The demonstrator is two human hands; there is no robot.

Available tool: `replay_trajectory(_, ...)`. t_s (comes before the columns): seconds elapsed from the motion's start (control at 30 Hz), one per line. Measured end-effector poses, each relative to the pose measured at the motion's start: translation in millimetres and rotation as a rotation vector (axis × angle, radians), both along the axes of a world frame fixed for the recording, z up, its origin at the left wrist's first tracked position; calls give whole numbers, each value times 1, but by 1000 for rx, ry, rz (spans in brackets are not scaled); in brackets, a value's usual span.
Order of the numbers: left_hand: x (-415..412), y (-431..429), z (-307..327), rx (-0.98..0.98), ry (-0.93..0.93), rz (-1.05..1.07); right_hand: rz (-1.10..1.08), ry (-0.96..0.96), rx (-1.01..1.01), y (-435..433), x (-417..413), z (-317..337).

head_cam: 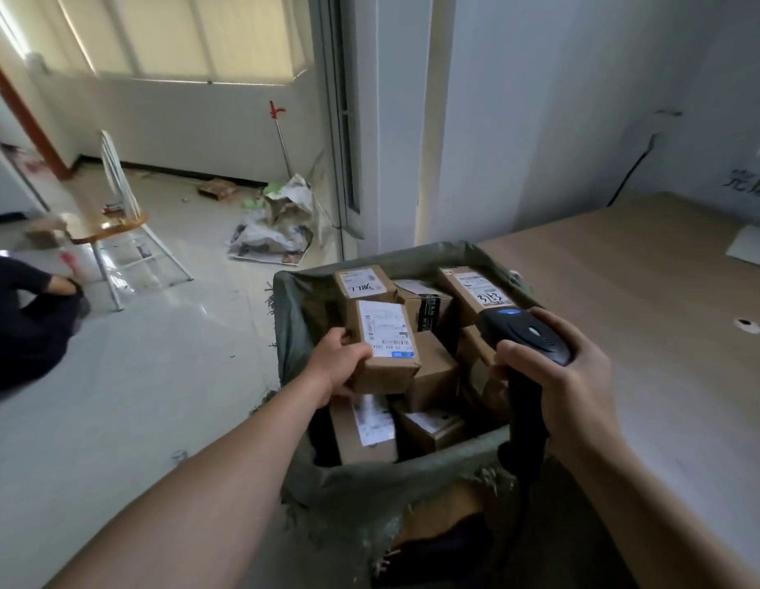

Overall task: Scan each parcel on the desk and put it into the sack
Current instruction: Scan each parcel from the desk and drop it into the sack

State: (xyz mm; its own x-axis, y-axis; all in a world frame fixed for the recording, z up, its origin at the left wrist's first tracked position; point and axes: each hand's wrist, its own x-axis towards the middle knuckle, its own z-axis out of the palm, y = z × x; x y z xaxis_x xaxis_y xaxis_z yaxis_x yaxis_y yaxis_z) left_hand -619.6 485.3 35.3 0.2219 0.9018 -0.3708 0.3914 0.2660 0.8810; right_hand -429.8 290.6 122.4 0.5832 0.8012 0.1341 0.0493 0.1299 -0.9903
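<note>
Parcel [384,346] in left hand [337,365], over sack [352,478]

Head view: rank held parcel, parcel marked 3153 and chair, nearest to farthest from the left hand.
1. Held parcel, gripped in the left hand.
2. Parcel 3153, in the sack, right side.
3. Chair, across the floor, left.

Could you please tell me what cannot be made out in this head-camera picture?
Head view, label print on the parcel held by the left hand: too small and blurred.
Head view, depth of the sack: hidden by stacked parcels.
Head view, scanner trigger: covered by the right hand.
Head view, desk far right: cut off by the frame edge.
</note>
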Motion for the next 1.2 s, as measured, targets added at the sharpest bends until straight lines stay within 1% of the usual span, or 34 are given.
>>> replay_trajectory(0.07,-4,9,-9,-31,206,-46,31,-3,-5,10,-5,0)
replay_trajectory(0.13,-5,18,-17,31,395,-60,26,-3,-15,18,-7,-1)
replay_trajectory(0.17,-5,22,-19,68,444,-57,12,-3,-16,22,-7,-2)
replay_trajectory(0.23,-1,28,-22,102,478,-53,-7,1,-20,26,-5,-5)
replay_trajectory(0.33,9,33,-24,144,584,-104,-24,-3,-24,25,1,-7)
replay_trajectory(0.43,20,33,-17,313,793,-131,-61,-22,-33,17,7,-6)
replay_trajectory(0.47,24,33,-12,387,825,-123,-79,-19,-37,14,9,-6)
replay_trajectory(0.5,31,31,-8,456,825,-121,-100,-4,-36,8,13,-6)
replay_trajectory(0.6,61,21,5,597,732,-187,-167,33,-31,-15,30,-7)
replay_trajectory(0.7,103,-7,15,704,616,-338,-236,32,-31,-52,43,-5)
replay_trajectory(0.8,148,-57,29,816,520,-488,-317,42,-25,-106,57,2)
replay_trajectory(0.97,220,-177,50,974,432,-716,-459,59,17,-231,82,20)
replay_trajectory(1.1,271,-293,57,1068,337,-886,-638,70,56,-348,101,27)
replay_trajectory(1.2,307,-384,61,1138,259,-987,-764,39,61,-435,111,33)
